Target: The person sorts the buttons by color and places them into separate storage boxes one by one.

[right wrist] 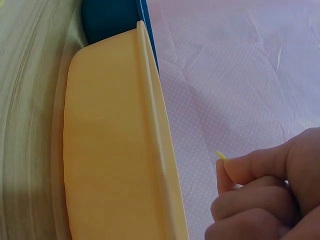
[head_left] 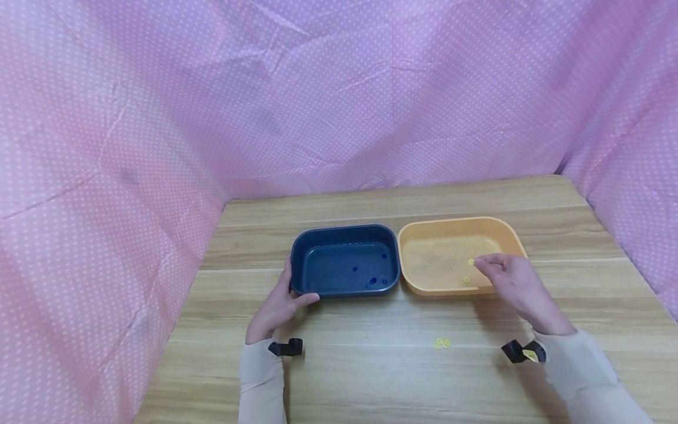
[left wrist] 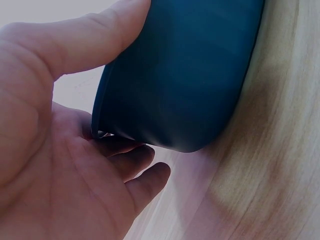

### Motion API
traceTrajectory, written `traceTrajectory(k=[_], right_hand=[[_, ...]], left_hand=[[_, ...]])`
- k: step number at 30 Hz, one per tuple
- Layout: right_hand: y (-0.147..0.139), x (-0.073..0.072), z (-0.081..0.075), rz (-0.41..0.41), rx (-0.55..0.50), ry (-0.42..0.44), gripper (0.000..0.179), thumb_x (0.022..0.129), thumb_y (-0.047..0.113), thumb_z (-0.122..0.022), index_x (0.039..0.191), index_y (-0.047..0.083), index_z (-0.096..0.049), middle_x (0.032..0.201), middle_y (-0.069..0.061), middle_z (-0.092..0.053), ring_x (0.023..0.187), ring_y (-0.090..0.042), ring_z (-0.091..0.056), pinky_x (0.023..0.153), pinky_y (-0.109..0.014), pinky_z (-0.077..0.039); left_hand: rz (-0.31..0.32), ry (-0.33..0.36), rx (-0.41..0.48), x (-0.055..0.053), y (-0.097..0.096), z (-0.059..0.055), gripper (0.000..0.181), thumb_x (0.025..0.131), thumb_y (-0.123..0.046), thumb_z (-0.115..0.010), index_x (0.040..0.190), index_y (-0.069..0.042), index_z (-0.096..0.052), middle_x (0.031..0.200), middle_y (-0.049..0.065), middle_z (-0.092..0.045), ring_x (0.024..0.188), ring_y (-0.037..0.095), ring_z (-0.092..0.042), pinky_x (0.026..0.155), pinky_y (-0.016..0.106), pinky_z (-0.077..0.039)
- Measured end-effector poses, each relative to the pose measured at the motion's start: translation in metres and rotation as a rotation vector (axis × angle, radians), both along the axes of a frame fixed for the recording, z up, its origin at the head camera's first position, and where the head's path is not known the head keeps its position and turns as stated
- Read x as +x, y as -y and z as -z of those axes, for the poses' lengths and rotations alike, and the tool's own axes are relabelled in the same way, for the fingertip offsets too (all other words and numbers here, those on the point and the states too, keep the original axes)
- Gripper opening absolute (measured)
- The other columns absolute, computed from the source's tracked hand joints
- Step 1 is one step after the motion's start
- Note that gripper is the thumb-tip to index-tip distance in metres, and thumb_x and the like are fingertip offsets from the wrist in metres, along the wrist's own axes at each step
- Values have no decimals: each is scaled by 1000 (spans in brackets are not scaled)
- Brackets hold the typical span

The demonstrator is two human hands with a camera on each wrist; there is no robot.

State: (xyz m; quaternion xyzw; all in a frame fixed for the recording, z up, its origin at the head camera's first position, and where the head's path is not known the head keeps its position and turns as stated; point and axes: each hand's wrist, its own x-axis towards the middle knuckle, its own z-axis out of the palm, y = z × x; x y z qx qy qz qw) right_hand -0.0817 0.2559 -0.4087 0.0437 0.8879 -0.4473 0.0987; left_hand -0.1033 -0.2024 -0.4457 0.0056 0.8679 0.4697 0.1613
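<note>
At the left front corner of a dark blue plastic bin (head_left: 349,292), my left hand (head_left: 278,306) grips it, thumb along the front rim and fingers round the left side. The left wrist view shows the bin's outer wall (left wrist: 185,75) between thumb and fingers. Several small dark blue pieces (head_left: 374,281) lie inside. Over the right part of a light orange bin (head_left: 431,291), my right hand (head_left: 516,285) pinches a small yellow ring (head_left: 471,262) between thumb and forefinger. The ring appears edge-on in the right wrist view, above rim height. Another yellow ring (head_left: 466,280) lies in the orange bin.
The two bins stand side by side on a wood-grain table (head_left: 371,383). In front of the orange bin, a small cluster of yellow rings (head_left: 447,343) rests on the tabletop. Pink dotted cloth (head_left: 339,100) hangs behind the table and at both sides.
</note>
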Motion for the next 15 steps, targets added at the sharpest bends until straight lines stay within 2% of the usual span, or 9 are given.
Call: traceTrajectory(k=[2,7,15], right_hand=[[-1,-1,1,4,-9,11,67,100,53,-43,129,-7,-55,128,-26,-57,117,-37,-49,88,-47,-43],[-4,-5,4,17,-10,27,72,99,56,-41,133,-7,-51,133,-29,-52,125,-44,-44,95,-59,-40],[-5,-7,6,43,-7,-10,70,99,54,-42,132,-8,-53,132,-30,-53,125,-44,-45,95,-58,-41]], left_hand=[[-1,5,2,0,0,0,114,85,-31,-76,154,-26,14,163,6,1,147,32,-8,114,54,-16],[-11,14,0,-1,0,1,114,85,-33,-76,155,-26,13,163,6,0,147,33,-9,113,55,-19],[-20,27,-2,-1,0,2,114,84,-33,-77,155,-27,13,163,6,0,147,34,-10,113,56,-20]])
